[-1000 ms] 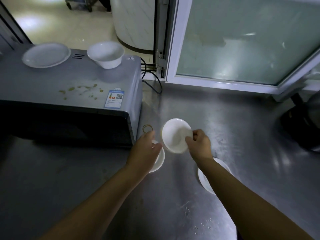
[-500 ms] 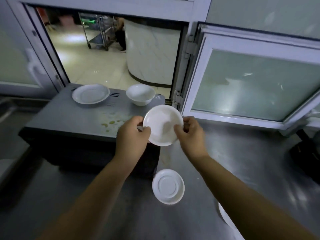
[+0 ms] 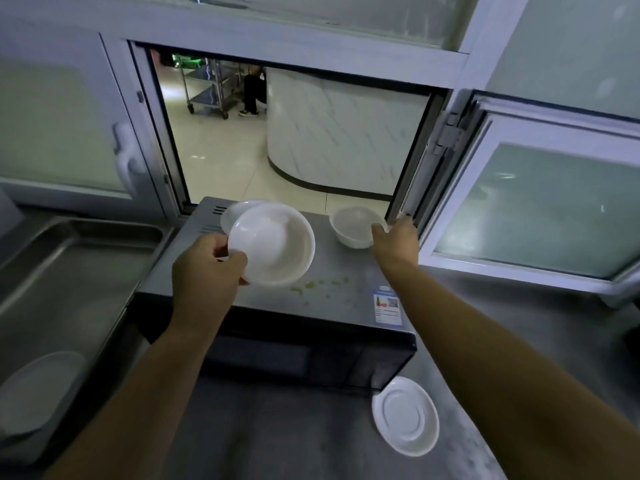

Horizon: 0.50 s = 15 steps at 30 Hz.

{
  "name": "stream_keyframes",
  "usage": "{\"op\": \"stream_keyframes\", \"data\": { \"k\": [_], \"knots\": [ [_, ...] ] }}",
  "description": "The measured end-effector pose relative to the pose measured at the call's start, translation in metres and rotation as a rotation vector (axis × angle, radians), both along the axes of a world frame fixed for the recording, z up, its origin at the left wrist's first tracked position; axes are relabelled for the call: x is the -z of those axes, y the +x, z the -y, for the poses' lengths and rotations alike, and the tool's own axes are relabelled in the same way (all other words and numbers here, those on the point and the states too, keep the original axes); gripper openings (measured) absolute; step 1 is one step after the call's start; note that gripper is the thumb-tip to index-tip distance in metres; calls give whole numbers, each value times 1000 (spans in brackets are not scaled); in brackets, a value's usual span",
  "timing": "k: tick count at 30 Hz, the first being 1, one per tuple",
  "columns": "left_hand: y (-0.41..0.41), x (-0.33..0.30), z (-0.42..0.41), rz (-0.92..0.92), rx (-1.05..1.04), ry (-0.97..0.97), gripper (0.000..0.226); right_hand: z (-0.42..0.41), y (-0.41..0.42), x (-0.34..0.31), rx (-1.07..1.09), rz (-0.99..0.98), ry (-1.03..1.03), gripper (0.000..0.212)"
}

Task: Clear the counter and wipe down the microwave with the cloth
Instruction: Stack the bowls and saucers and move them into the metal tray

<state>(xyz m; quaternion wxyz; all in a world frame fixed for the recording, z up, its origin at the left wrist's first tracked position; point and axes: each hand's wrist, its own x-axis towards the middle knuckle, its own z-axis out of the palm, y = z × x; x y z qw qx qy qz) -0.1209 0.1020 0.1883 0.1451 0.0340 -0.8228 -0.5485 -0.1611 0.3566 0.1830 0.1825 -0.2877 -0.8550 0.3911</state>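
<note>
From the head camera, the left hand [image 3: 204,271] is up over the microwave [image 3: 277,306], thumb and fingers pinching the near rim of a small white bowl [image 3: 273,245] and holding it tilted in the air above the grey top. Just behind that bowl, a white plate [image 3: 233,213] sits on the microwave's back left corner, mostly hidden. The right hand [image 3: 394,242] is stretched out to the back right corner, its fingertips at the rim of a second white bowl [image 3: 353,226] that rests on the top — whether the fingers have closed on that rim, I cannot tell from this angle. Green smears [image 3: 320,285] mark the microwave top near its front edge, beside a blue and white sticker [image 3: 388,308]. Down on the steel counter [image 3: 311,438], an upturned white saucer [image 3: 405,415] lies just beside the microwave's front right corner. At the far left a steel sink [image 3: 69,271] holds another white plate [image 3: 38,393] — dim, but visible.
</note>
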Motion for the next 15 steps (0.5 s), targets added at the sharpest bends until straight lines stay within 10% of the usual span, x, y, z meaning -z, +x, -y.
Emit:
{"op": "stream_keyframes", "data": {
  "k": [15],
  "knots": [
    [25, 12, 50, 103, 102, 86, 13, 66, 75, -24, 36, -350, -315, 9]
  ]
}}
